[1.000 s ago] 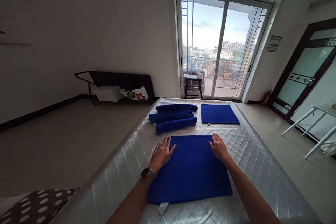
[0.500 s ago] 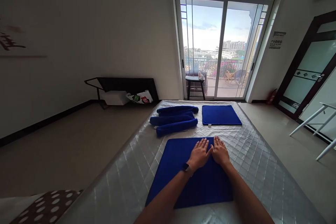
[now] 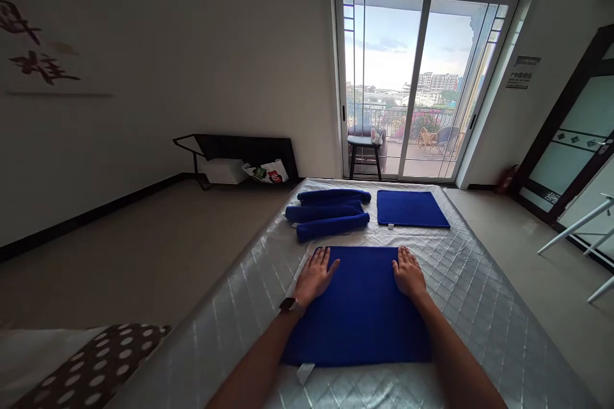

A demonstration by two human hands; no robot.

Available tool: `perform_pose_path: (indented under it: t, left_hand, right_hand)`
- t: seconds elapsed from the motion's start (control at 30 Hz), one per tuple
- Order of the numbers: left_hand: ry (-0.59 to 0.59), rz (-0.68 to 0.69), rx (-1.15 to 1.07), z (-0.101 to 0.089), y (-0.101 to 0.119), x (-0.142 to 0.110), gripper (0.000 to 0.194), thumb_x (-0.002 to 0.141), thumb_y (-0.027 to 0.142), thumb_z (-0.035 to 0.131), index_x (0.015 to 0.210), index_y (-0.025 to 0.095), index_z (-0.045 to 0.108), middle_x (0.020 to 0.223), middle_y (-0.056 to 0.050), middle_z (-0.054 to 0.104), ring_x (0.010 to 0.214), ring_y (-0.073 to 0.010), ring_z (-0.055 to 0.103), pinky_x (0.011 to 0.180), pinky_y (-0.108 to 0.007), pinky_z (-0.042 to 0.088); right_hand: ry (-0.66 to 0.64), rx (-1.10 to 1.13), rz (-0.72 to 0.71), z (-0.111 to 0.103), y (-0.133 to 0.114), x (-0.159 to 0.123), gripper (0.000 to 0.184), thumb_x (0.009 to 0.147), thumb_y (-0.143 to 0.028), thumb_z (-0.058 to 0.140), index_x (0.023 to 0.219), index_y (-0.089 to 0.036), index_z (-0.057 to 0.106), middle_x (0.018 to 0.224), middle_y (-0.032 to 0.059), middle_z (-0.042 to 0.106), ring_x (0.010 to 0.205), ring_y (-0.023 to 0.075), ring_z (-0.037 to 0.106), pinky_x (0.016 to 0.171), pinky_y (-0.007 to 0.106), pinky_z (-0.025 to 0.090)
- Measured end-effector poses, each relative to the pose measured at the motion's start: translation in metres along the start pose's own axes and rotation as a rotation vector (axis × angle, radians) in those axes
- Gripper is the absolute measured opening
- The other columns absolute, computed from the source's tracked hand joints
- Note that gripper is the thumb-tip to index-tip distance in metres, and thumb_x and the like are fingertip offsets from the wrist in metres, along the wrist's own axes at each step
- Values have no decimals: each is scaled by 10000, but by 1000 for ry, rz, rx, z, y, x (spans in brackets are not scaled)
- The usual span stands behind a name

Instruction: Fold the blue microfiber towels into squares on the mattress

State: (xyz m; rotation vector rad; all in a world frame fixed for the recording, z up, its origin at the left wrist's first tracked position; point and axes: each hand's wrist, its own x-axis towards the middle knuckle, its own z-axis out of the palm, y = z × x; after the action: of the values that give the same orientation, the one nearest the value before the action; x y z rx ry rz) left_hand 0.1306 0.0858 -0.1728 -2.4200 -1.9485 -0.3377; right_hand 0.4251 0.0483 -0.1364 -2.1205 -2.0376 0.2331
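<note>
Grip uncurled on both sides, left hand point(image 3: 314, 277) and right hand point(image 3: 409, 275) lie flat, grasping nothing, at the far corners of the blue cloth point(image 3: 364, 313) spread on the mattress point(image 3: 230, 313), which might wrinkle or skew should either palm drag unevenly.

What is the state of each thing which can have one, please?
Near blue cloth: spread flat, under both hands
Left hand: open, palm down
Right hand: open, palm down
Blue rolls: rolled up, lying close together
Far blue cloth: lying flat
Sliding glass door: looks shut
Dark-framed door: looks shut
</note>
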Motion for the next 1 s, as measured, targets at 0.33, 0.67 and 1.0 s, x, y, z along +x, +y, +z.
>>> perform_pose_path:
  t: [0.33,0.67,1.0]
  left_hand:
    - [1,-58,-17,-4,-7,-6,811,1002,599,151,1526,18,364,1605,-201,364,1512,-288,298,1238,-430,247]
    - [-28,-176,-13,-6,11,8,800,1002,582,216,1525,-7,352,1564,-241,416,1508,-334,293,1235,-489,232]
    - [-21,410,-177,9,177,-37,674,1040,496,159,1545,96,359,1589,-155,407,1509,-255,308,1235,-464,273]
  right_hand:
    - [-26,-65,-7,-15,-9,-24,612,1038,-328,221,1571,-32,281,1641,139,258,1545,199,162,1244,370,134]
    - [-6,-22,-26,5,-2,-45,623,1040,-358,233,1574,-38,269,1649,132,222,1543,212,178,1242,403,166]
    - [3,-46,-66,9,3,-47,603,1027,-301,243,1577,-56,279,1655,125,213,1549,199,144,1237,388,168]
